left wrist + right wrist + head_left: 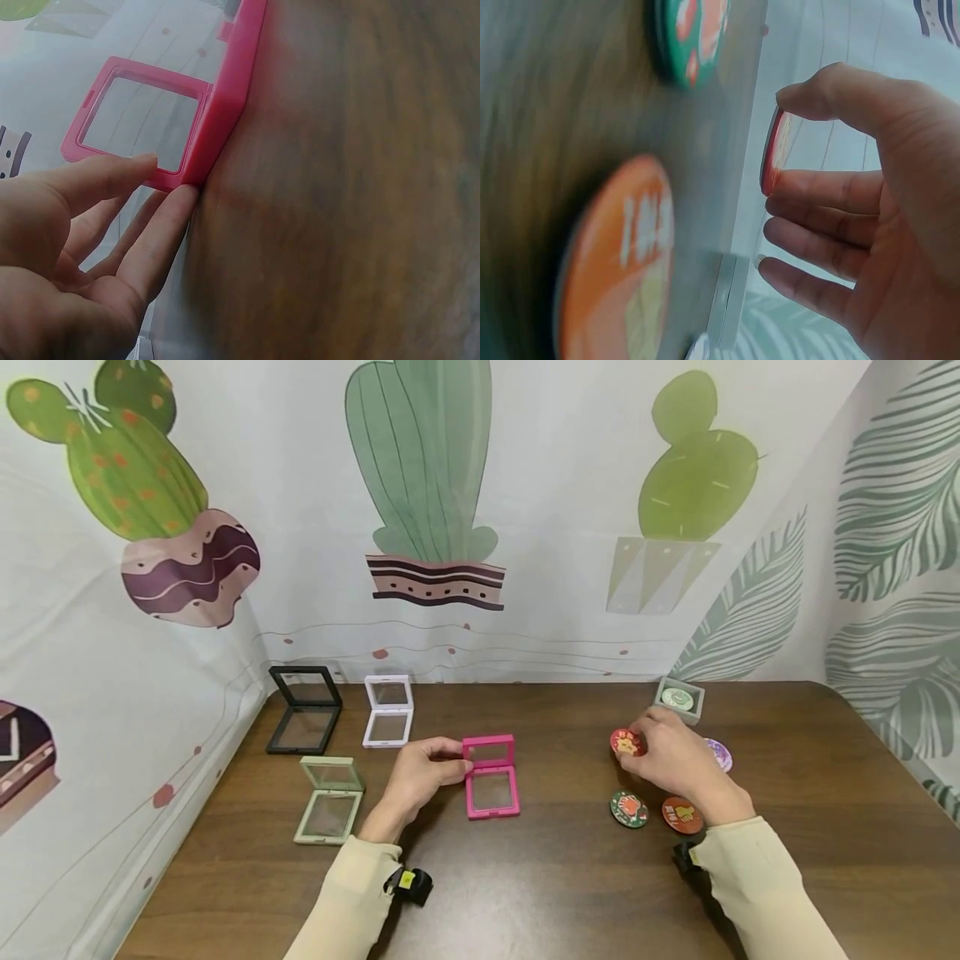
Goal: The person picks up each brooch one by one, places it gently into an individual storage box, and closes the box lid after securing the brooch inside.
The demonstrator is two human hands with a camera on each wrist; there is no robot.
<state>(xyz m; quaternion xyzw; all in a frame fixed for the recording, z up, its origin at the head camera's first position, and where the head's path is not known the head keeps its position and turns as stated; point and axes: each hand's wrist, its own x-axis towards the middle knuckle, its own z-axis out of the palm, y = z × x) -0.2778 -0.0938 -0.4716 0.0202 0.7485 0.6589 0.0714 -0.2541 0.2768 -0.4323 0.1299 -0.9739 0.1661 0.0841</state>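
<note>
Pink frame (pixel 492 768) pinched left, red badge (pixel 625 742) pinched right

In the head view, the left hand (pixel 423 777) pinches the left edge of the pink frame, which stands hinged open mid-table (pixel 555 877). The right hand (pixel 675 760) pinches the red badge farther right. Frames number four: pink, black frame (pixel 305 704), white frame (pixel 389 711) and light green frame (pixel 335 791). Badges number five: red, dark green badge (pixel 628 809), orange badge (pixel 682 815), purple badge (pixel 720 754) and, inside the one grey box (pixel 693 717), a pale green badge (pixel 677 698).

The left wrist view shows thumb and finger at the pink frame's corner by the hinge.

The right wrist view shows thumb and forefinger gripping the red badge's rim, three other fingers bent, clear of it.
</note>
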